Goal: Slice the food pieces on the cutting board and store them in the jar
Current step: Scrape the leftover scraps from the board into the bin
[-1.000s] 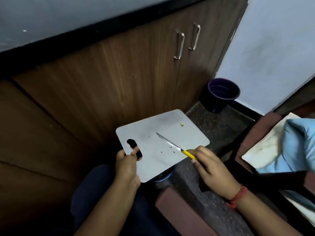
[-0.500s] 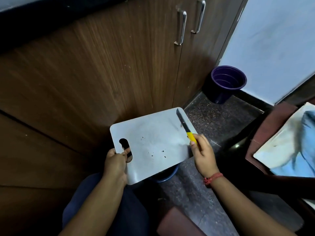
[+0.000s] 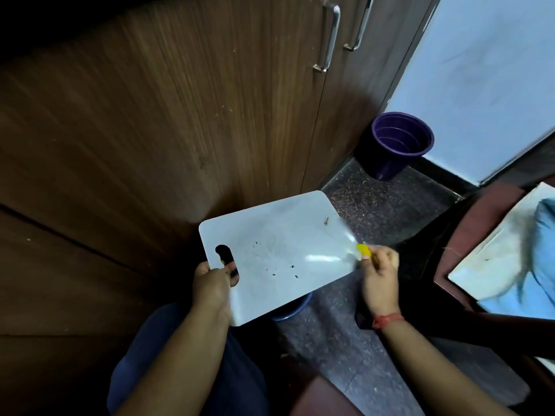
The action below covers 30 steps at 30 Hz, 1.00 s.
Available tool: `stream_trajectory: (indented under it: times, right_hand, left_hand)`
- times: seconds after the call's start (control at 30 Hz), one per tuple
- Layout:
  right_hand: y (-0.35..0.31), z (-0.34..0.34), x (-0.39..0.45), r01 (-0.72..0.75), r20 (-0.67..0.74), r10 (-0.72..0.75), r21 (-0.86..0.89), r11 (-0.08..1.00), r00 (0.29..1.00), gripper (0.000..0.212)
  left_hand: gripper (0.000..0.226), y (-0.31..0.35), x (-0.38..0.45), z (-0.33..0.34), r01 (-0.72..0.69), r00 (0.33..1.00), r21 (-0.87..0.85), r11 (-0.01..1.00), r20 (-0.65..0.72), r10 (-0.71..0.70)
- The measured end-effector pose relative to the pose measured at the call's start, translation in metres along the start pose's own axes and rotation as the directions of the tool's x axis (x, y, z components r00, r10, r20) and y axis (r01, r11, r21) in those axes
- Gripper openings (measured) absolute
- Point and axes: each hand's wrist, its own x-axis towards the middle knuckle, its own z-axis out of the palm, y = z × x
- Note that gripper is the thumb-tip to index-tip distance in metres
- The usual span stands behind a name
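Just cutting board (image 3: 279,253) edge beside cabinet (image 3: 168,115)

cabinet (image 3: 180,115) blocks L/front | bucket (image 3: 401,144) far R | floor (image 3: 390,211) btw open

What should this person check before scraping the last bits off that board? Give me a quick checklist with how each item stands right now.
1. Board held firmly: ok. The left hand grips the cutting board at its handle slot.
2. Knife in hand: ok. The right hand holds the yellow-handled knife; its blade is motion-blurred.
3. Food left on the board: ok, only small dark scraps and one bit near the far edge.
4. Container under the board: cannot tell. A blue rim shows below the board's lower edge, but whether it is the jar is unclear.
5. Left-hand fingers clear of the blade: ok, they are at the opposite side of the board.
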Motion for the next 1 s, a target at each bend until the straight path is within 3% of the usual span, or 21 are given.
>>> stream_trajectory:
  times: [0.2,0.3,0.57,0.77,0.87,1.0]
  right_hand:
    - [-0.028,-0.003,0.012,-0.134,0.167,0.099,0.216,0.967,0.981,0.025]
    - [-0.027,0.001,0.005,-0.152,0.171,0.115,0.224,0.963,0.978,0.019]
    - [0.0,0.02,-0.023,-0.102,0.278,0.107,-0.031,0.994,0.955,0.025]
    - [-0.001,0.041,-0.041,0.212,0.278,-0.12,-0.331,0.919,0.953,0.02]
    - [-0.006,0.057,-0.064,0.276,0.434,-0.163,-0.21,0.938,0.886,0.023]
    - [-0.006,0.085,-0.098,0.327,0.656,-0.207,-0.064,0.943,0.726,0.03]
  left_hand:
    - [0.048,0.003,0.0,-0.013,-0.006,0.999,-0.034,0.999,0.054,0.007]
    - [0.048,0.003,0.004,-0.022,-0.006,0.996,-0.025,1.0,0.085,0.008]
    - [0.035,-0.013,0.028,-0.053,0.055,0.995,0.085,0.995,0.075,-0.061]
    - [0.043,-0.018,0.04,-0.051,0.101,0.995,0.15,0.984,0.01,-0.103]
    - [0.045,-0.021,0.047,-0.047,0.115,0.993,0.156,0.981,-0.037,-0.11]
    - [0.04,-0.03,0.058,-0.05,0.147,0.986,0.186,0.972,-0.1,-0.13]
